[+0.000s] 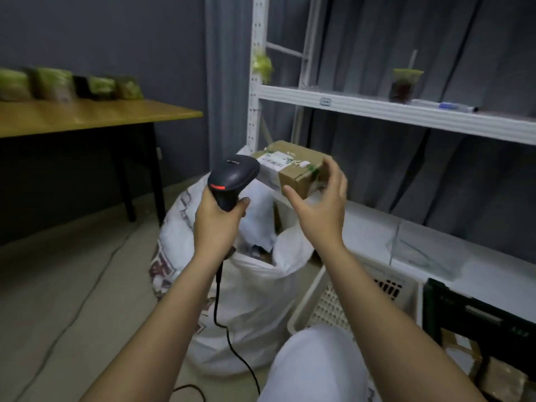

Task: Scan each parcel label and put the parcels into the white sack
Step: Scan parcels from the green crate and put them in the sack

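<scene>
At far left a wooden bench (95,117) carries a row of blurred green packets (52,84) along its back edge. A thin cable (72,309) runs over the floor (58,285) below it.

The person's left hand (216,224) comes next, its grip clenched round the handle of a dark barcode scanner (232,177). The scanner's head points away from the camera toward the parcel, and a red light glows on its back. Its black cord (229,335) hangs down from the handle and trails over the floor.

Under both hands stands the white sack (246,300), its mouth open and crumpled white packaging visible inside.

Above the sack's mouth is a brown cardboard parcel (295,169), tilted, with a white label on its upper face turned toward the scanner. The right hand (322,204) is just beside the parcel's near end, fingers spread and gently curved; whether this grip touches the box or has released it cannot be told, as the hand is blurred.

Further right stands a white metal shelf unit (377,111). Its upper shelf holds a plastic cup (404,85) of dark drink with a straw and a marker pen (443,105). At the lower right sit a cream plastic basket (348,300) and a black crate (478,320), with more brown parcels (464,355) in the crate.
</scene>
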`<state>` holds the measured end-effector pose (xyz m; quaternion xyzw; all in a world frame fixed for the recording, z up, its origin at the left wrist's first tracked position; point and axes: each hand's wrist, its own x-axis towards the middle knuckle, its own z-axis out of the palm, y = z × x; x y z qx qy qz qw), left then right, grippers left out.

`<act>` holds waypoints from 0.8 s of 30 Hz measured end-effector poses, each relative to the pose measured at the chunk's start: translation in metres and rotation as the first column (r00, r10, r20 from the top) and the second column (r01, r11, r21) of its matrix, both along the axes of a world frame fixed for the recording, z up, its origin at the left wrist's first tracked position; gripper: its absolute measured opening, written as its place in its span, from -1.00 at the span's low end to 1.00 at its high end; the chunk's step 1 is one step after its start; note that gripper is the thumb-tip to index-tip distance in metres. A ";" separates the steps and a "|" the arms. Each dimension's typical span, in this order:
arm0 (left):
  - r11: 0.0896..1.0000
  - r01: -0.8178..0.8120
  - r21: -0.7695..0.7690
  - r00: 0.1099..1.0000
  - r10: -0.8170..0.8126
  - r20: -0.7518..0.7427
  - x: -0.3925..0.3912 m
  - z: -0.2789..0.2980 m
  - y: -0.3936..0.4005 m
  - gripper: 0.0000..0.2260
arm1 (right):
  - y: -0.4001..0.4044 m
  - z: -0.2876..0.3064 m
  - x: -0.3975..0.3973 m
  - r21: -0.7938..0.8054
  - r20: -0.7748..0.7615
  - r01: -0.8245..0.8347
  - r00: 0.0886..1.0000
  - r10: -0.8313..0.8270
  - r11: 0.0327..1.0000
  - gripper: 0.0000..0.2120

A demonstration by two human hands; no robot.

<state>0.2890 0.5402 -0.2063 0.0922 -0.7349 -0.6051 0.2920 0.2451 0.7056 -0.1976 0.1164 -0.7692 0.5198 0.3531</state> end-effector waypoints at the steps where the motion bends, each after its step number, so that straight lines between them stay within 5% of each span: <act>1: 1.000 -0.025 0.011 1.000 0.025 0.005 0.003 0.000 -0.012 -0.60 | -0.012 -0.001 -0.005 0.179 -0.008 0.018 1.000 -0.017 0.984 -0.25; 4: 0.998 -0.049 0.026 0.998 0.048 0.035 0.011 -0.004 -0.033 -0.54 | -0.035 -0.019 -0.017 0.751 0.288 -0.205 0.957 -0.032 0.628 -0.30; 6: 0.999 -0.024 0.038 0.998 0.022 0.058 0.013 -0.009 -0.037 -0.51 | -0.036 -0.029 -0.019 0.783 0.398 -0.314 0.916 -0.045 0.536 -0.36; 12: 0.990 0.139 -0.017 0.990 -0.138 0.039 0.011 -0.007 0.001 -0.59 | 0.011 -0.034 -0.009 0.623 0.263 -0.175 0.965 0.006 0.762 -0.65; 24: 0.812 0.559 -0.167 0.829 -0.539 0.148 -0.020 -0.039 0.191 -0.62 | 0.230 -0.099 0.042 0.137 0.519 0.178 0.825 -0.224 0.974 -0.85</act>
